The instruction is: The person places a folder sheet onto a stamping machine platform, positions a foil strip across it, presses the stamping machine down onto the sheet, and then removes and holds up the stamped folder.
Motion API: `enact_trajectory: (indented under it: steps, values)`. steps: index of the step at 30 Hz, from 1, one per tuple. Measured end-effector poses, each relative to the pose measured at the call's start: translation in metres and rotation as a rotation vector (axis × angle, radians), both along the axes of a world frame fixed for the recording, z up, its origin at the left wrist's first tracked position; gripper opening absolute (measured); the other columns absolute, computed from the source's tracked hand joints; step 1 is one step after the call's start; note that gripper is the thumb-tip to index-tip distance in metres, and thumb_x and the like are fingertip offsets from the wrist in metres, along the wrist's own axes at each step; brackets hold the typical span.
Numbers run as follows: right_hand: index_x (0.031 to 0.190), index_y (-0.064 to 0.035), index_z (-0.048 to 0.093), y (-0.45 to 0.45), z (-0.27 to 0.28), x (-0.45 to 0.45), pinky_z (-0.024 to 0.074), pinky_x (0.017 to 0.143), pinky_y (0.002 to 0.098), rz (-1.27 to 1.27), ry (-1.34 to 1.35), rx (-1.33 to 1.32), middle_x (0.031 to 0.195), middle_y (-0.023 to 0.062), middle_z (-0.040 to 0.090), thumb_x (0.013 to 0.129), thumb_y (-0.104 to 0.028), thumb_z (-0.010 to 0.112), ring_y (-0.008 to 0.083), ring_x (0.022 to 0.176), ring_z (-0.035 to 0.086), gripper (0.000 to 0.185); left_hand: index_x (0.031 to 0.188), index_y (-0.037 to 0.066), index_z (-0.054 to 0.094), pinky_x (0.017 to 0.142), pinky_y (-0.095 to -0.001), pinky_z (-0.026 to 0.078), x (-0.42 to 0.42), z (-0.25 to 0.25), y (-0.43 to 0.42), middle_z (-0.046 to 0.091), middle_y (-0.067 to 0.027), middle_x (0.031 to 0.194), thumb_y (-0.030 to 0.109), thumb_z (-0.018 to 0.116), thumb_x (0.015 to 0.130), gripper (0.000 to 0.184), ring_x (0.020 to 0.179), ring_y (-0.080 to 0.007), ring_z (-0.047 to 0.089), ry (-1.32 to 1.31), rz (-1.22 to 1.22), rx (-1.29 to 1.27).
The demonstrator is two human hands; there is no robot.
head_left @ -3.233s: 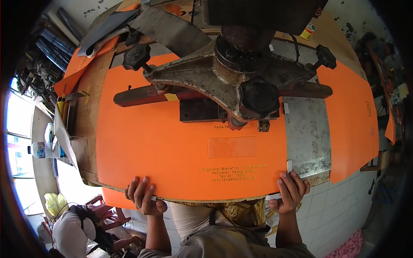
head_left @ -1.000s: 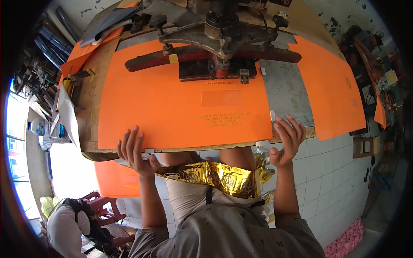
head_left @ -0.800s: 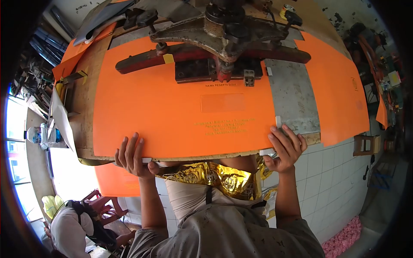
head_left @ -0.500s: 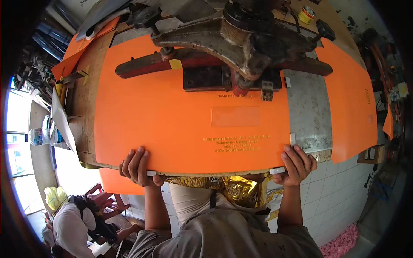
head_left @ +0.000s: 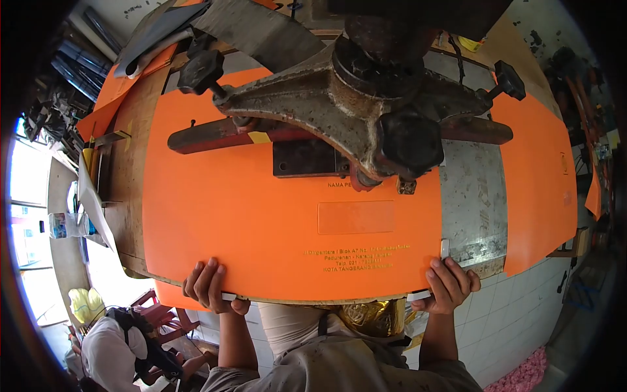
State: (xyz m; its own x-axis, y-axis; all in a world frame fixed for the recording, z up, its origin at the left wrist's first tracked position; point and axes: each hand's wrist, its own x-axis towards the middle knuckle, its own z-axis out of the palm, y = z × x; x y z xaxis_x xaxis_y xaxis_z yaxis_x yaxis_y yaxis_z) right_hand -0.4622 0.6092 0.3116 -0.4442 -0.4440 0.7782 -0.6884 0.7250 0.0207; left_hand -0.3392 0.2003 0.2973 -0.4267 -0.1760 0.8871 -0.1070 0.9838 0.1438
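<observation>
A large orange sheet (head_left: 228, 209) with gold printed lettering lies on the work table, partly beneath a dark metal press (head_left: 326, 111). My left hand (head_left: 214, 287) holds the sheet's near edge at the left, fingers on top and thumb below, beside a small white block (head_left: 228, 296). At the near right corner my right hand (head_left: 448, 286) grips the edge likewise, its thumb by another white block (head_left: 418, 296). A third white block (head_left: 445, 248) stands at the sheet's right side, just above my right fingertips. The press covers part of the upper lettering.
Another orange sheet (head_left: 539, 189) lies at the right, past a grey metal plate (head_left: 473, 196). Grey and orange sheets are piled at the back left. A plastic bottle (head_left: 64, 225) is at the left. A person in a white top (head_left: 108, 353) is low at the lower left.
Compared with half a second ago, the press and sheet appear lower and the press larger in view, as the camera view has shifted. Both hands keep their places at the sheet's near edge.
</observation>
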Motion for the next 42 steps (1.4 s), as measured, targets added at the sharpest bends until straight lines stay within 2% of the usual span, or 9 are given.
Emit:
enact_trajectory:
  steps: [3,6,9,12,19,25,28,35,42]
  values:
    - [0.107,-0.0260,0.074,0.004,-0.003,0.001,0.0259,0.115,0.0390,-0.005,0.008,0.024,0.111,-0.0100,0.077,0.101,-0.071,0.039,0.0114,0.113,0.064,0.057,0.095,0.006,0.073,0.100,-0.0456,0.045,0.001,0.000,0.001,0.075,-0.0112,0.098,0.054,0.027,0.101,0.065,0.102,-0.0308,0.066,-0.012,0.003,0.001]
    - [0.105,-0.0186,0.073,0.012,-0.008,0.001,0.0252,0.116,0.0429,0.034,0.037,0.077,0.108,-0.0017,0.077,0.101,-0.072,0.034,0.0187,0.111,0.066,0.067,0.095,0.007,0.072,0.100,-0.0458,0.045,0.002,0.000,0.001,0.075,-0.0112,0.099,0.054,0.028,0.101,0.065,0.104,-0.0305,0.065,-0.019,-0.005,0.004]
    - [0.104,-0.0187,0.073,0.011,-0.008,0.001,0.0254,0.116,0.0429,0.034,0.037,0.074,0.107,-0.0020,0.078,0.101,-0.072,0.034,0.0185,0.111,0.066,0.067,0.095,0.007,0.072,0.100,-0.0461,0.045,0.003,0.000,0.001,0.075,-0.0112,0.099,0.054,0.028,0.101,0.064,0.104,-0.0305,0.065,-0.018,-0.010,0.012]
    - [0.108,-0.0267,0.074,0.006,-0.005,0.003,0.0234,0.118,0.0402,-0.022,-0.004,0.044,0.110,-0.0107,0.077,0.100,-0.072,0.038,0.0109,0.113,0.064,0.059,0.094,0.007,0.072,0.100,-0.0461,0.045,0.002,0.000,0.001,0.075,-0.0112,0.099,0.053,0.029,0.100,0.064,0.104,-0.0307,0.065,-0.014,-0.004,0.009]
    - [0.108,-0.0220,0.077,-0.001,0.001,-0.004,0.0306,0.108,0.0348,0.009,0.035,-0.003,0.107,-0.0072,0.079,0.103,-0.068,0.037,0.0131,0.106,0.068,0.061,0.096,0.005,0.073,0.100,-0.0443,0.046,0.003,0.001,-0.001,0.075,-0.0117,0.100,0.053,0.029,0.100,0.066,0.104,-0.0305,0.065,-0.033,-0.010,-0.010]
    - [0.106,-0.0176,0.079,-0.010,0.010,-0.003,0.0315,0.106,0.0336,-0.016,-0.007,-0.020,0.110,-0.0036,0.079,0.103,-0.064,0.038,0.0146,0.107,0.069,0.062,0.101,0.006,0.074,0.100,-0.0423,0.046,-0.001,0.010,0.002,0.075,-0.0089,0.104,0.054,0.029,0.104,0.066,0.105,-0.0286,0.066,-0.068,-0.017,-0.039]
    - [0.109,-0.0156,0.079,-0.012,0.020,0.002,0.0347,0.102,0.0341,-0.040,-0.085,0.015,0.114,-0.0023,0.078,0.102,-0.061,0.041,0.0153,0.108,0.070,0.060,0.104,0.006,0.075,0.100,-0.0414,0.046,-0.006,0.010,-0.001,0.076,-0.0083,0.106,0.053,0.029,0.105,0.065,0.106,-0.0275,0.066,-0.040,-0.044,-0.054]
    - [0.116,-0.0133,0.077,-0.011,0.025,0.002,0.0389,0.095,0.0337,0.069,-0.171,-0.059,0.122,-0.0031,0.076,0.094,-0.047,0.064,0.0179,0.112,0.069,0.043,0.111,0.004,0.074,0.100,-0.0420,0.047,-0.004,0.015,-0.001,0.076,-0.0114,0.109,0.049,0.031,0.105,0.062,0.106,-0.0297,0.069,-0.066,-0.053,-0.119]
    - [0.118,-0.0135,0.077,-0.011,0.026,0.004,0.0385,0.096,0.0330,0.059,-0.162,-0.046,0.124,-0.0034,0.075,0.094,-0.049,0.065,0.0180,0.115,0.068,0.044,0.113,0.013,0.076,0.105,-0.0391,0.038,-0.002,0.014,0.000,0.075,-0.0021,0.117,0.056,0.035,0.104,0.061,0.115,-0.0251,0.066,-0.068,-0.044,-0.038]
